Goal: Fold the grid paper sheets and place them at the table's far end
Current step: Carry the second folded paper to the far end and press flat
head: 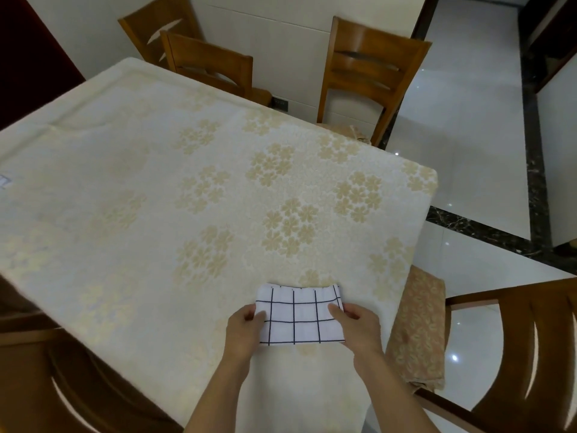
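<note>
A folded white grid sheet (pixel 299 314) with dark lines lies on the near part of the table (pixel 156 189), which is covered by a cream cloth with beige flowers. My left hand (pixel 243 329) pinches the sheet's left edge, thumb on top. My right hand (pixel 356 323) pinches its right edge the same way. The sheet's far edge curls up slightly. At the table's far left edge a small piece of white paper with blue lines (pixel 4 181) is barely in view.
Wooden chairs stand around the table: two at the far side (pixel 206 62), one at the far right (pixel 371 73), one at the near right (pixel 515 345) and one at the near left (pixel 62 379). A patterned cushion (pixel 418 326) lies beside the table's right corner. Glossy tiled floor lies to the right.
</note>
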`<state>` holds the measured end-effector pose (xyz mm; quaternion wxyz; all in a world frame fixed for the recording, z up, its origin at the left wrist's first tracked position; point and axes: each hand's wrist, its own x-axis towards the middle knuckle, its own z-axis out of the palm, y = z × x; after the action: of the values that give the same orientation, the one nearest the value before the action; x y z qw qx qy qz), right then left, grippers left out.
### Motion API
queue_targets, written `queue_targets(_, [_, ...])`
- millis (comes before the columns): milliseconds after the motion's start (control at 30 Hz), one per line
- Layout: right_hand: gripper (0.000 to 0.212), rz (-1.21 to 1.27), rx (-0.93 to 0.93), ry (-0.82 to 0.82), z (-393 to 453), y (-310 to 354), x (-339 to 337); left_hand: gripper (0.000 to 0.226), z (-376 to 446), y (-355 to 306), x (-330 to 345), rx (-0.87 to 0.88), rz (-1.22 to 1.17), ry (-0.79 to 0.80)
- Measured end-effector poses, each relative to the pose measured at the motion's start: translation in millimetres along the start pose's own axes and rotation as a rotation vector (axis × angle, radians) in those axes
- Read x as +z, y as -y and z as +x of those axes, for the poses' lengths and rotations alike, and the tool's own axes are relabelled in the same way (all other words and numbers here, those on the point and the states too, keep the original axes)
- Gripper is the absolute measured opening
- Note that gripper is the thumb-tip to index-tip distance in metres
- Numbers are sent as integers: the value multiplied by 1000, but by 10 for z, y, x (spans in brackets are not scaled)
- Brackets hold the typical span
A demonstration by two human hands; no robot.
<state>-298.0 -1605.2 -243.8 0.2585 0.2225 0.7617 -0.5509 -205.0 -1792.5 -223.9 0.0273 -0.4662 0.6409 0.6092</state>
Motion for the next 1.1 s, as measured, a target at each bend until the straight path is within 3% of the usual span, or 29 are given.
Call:
queue_targets(133, [7, 55, -109, 124, -197, 165, -60, 19, -255, -219, -162, -21, -243, 149])
queue_targets(233, [39, 36, -253, 145, -415, 329, -75, 23, -419, -319, -251, 51, -266, 159])
queue_targets(300, [47, 20, -346, 116, -546, 418, -87, 25, -504, -355, -278, 131, -216, 104])
queue_targets(733, [34, -131, -673, 111, -874, 697, -325, 36, -1110, -419, -150, 388, -76, -296])
queue_targets(867, [29, -236, -779, 162, -847, 759, -421, 35, -1313, -364, -58, 354, -72, -466])
queue_targets(1100, [25, -337, -883, 403, -853, 843, -570, 34, -1803, -188, 184, 284, -126, -727])
